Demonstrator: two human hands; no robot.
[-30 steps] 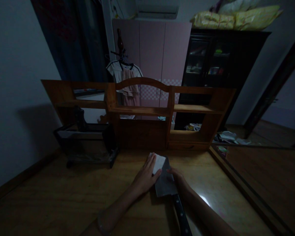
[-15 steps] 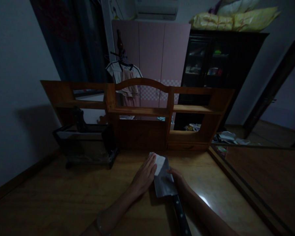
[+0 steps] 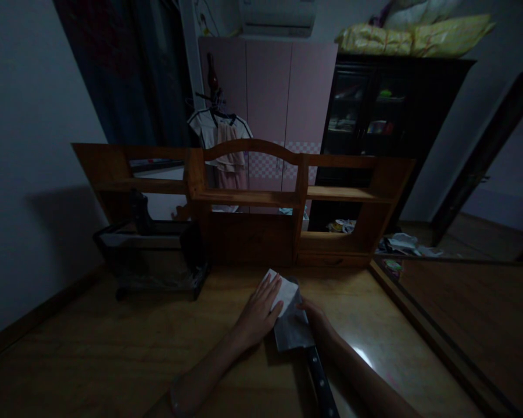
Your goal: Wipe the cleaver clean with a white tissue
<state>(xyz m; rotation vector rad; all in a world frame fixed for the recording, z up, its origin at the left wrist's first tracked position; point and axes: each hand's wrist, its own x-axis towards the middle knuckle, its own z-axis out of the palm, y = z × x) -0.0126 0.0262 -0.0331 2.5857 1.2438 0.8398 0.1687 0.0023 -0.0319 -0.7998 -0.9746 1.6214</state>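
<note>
Cleaver (image 3: 293, 332) lies near the desk's (image 3: 113, 348) back edge, handle toward the person. Left hand (image 3: 259, 313), flat-palmed, presses a tissue (image 3: 284, 290) onto the blade; right hand (image 3: 316, 318) touches the blade's right side (grip unclear).

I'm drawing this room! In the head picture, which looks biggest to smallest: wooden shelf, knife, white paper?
1. The wooden shelf, largest though farthest.
2. The knife.
3. The white paper, smallest, but the left hand hides part of it.
</note>
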